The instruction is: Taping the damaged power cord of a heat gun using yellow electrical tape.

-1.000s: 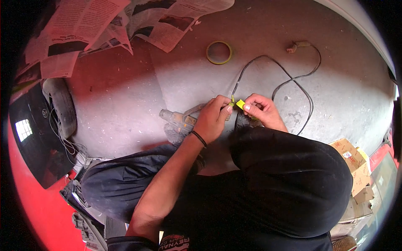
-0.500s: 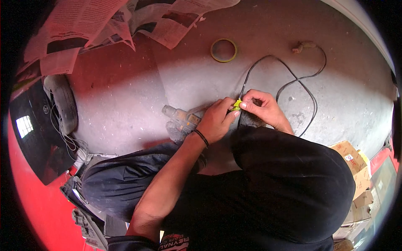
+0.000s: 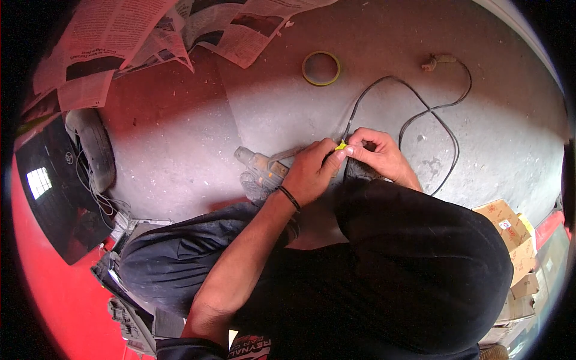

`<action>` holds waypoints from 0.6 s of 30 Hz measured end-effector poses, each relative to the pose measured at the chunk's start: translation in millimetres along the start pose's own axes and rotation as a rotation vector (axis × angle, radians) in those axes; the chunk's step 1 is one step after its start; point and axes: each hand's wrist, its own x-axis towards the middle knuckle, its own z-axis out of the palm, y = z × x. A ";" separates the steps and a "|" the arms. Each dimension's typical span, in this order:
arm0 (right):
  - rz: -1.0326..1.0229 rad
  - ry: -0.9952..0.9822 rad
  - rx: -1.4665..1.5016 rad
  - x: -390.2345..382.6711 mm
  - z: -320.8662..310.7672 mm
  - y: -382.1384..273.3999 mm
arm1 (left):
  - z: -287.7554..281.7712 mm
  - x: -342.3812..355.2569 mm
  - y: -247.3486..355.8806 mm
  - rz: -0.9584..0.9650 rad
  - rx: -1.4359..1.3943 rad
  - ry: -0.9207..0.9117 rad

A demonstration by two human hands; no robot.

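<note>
My left hand point(image 3: 312, 168) and my right hand point(image 3: 384, 158) meet above my knees, both closed in pinches. Between their fingertips is a small piece of yellow tape point(image 3: 341, 146), pressed against a black cable point(image 3: 350, 120). The cable runs up from my fingers, loops over the floor and crosses itself, ending in a dusty plug point(image 3: 429, 63). Left of my hands, a dust-covered power tool point(image 3: 264, 170) lies on the floor, partly hidden by my left hand and leg. A yellow-edged roll of tape point(image 3: 338, 70) lies flat beyond my hands.
Sheets of newspaper point(image 3: 141, 36) hang at the far left. A glossy black panel point(image 3: 57, 192) stands at the left beside a grey rounded part point(image 3: 96, 150) with thin wires. Cardboard boxes point(image 3: 510, 234) are at the right, near a red surface and glass.
My fingertips have drawn closer together over the tape, and less of the yellow shows. The whole view has shifted slightly; cable and tape roll lie as before.
</note>
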 end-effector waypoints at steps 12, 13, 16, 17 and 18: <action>0.093 -0.068 0.162 -2.6 5.3 -8.5 | -3.5 -1.3 13.5 -0.140 -0.187 0.014; 0.115 -0.074 0.124 -3.2 4.6 -9.2 | -3.0 -2.7 16.1 -0.163 -0.186 0.028; 0.155 -0.090 0.110 -4.1 8.9 -19.5 | -3.5 -5.4 19.4 -0.196 -0.178 0.043; 0.170 -0.101 0.134 -3.6 11.5 -23.6 | -4.3 -6.7 18.9 -0.204 -0.170 0.048; 0.171 -0.102 0.135 -2.9 12.3 -20.5 | -5.2 -7.7 18.4 -0.206 -0.170 0.048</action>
